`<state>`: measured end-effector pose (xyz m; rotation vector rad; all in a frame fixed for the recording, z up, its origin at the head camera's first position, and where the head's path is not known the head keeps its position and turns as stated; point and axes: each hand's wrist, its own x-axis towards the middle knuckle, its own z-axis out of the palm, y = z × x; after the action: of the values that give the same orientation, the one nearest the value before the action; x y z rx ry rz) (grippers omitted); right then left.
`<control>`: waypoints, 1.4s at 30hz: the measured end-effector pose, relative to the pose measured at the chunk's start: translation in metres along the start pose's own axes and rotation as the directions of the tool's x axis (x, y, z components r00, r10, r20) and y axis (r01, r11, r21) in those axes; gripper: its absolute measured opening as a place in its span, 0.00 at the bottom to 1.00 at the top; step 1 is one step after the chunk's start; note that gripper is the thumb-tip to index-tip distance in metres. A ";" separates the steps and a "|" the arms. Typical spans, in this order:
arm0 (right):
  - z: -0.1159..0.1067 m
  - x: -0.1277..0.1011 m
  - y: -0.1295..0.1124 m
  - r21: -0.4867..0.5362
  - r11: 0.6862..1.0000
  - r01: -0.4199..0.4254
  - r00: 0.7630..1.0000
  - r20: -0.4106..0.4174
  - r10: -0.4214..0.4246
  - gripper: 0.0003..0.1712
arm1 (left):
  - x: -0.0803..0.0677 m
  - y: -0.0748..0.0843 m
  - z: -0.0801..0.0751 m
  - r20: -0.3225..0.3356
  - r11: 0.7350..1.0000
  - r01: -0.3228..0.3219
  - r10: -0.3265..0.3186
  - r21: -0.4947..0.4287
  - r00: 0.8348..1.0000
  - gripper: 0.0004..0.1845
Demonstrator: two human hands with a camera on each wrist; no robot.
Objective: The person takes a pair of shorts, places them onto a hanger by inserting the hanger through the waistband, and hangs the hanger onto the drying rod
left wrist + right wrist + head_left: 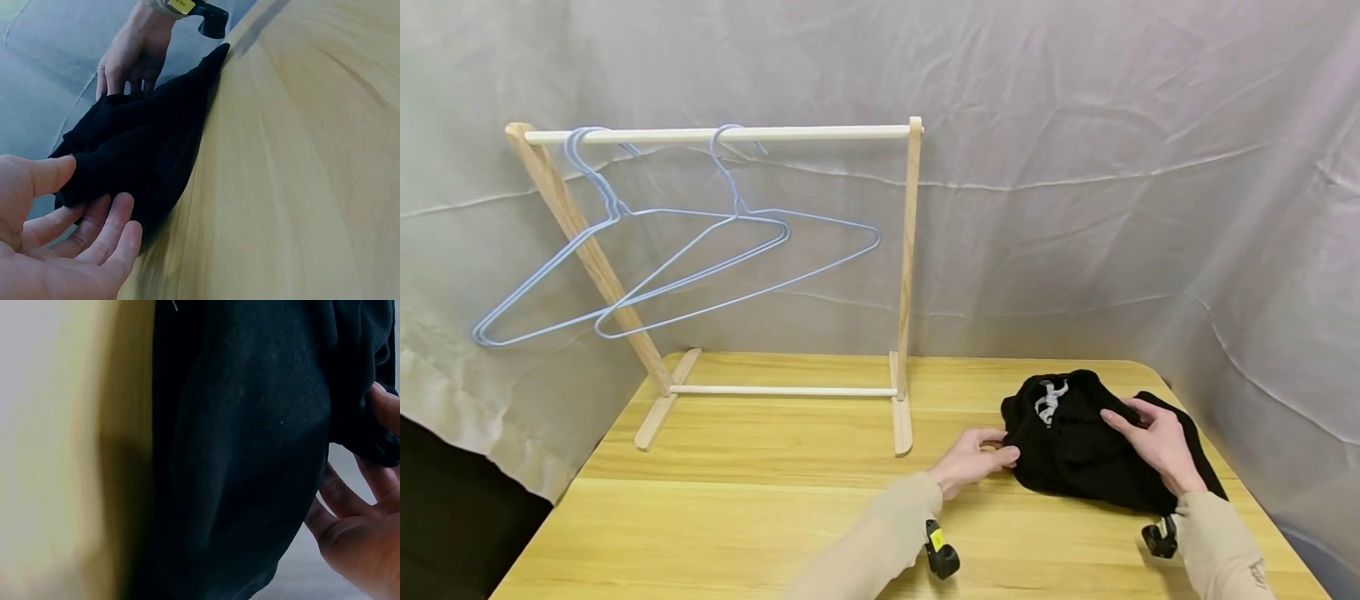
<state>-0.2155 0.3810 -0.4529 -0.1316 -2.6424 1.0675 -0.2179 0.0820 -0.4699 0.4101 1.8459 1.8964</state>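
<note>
Left hand [973, 460] touches black garment [1075, 454]; right hand [1153, 443] flat atop.

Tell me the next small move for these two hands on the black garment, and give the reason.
Probably spread it flat first. The black garment lies bunched on the wooden table, the left hand touching its left edge and the right hand resting on top. Two blue wire hangers hang bare on the wooden rack, so finding the garment's opening seems due.

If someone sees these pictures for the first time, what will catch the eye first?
A black garment bunched at the table's right side, with the left hand at its edge and the right hand on top. Behind, a wooden rack carries two blue wire hangers.
</note>
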 end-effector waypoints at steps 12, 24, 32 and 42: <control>-0.002 0.004 -0.007 0.104 0.992 0.078 0.990 -0.128 -0.065 0.19 | 0.001 0.001 -0.001 -0.110 0.997 -0.036 0.028 -0.067 0.994 0.12; -0.009 0.010 -0.046 0.384 0.917 0.105 0.940 -0.338 0.034 0.09 | -0.009 0.029 -0.035 -0.228 0.962 -0.134 0.079 -0.238 0.970 0.10; -0.009 0.004 -0.074 0.514 0.814 0.271 0.956 -0.240 -0.166 0.11 | -0.022 0.053 -0.058 -0.377 0.821 -0.207 -0.011 -0.533 0.926 0.09; -0.010 -0.001 -0.086 0.435 0.850 0.296 0.950 -0.039 -0.311 0.14 | -0.057 0.060 -0.110 -0.151 0.842 -0.001 -0.096 -0.540 0.984 0.12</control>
<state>-0.2097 0.3251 -0.3866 0.3905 -2.2694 1.5138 -0.2329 -0.0414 -0.4101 0.0054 1.3032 2.3608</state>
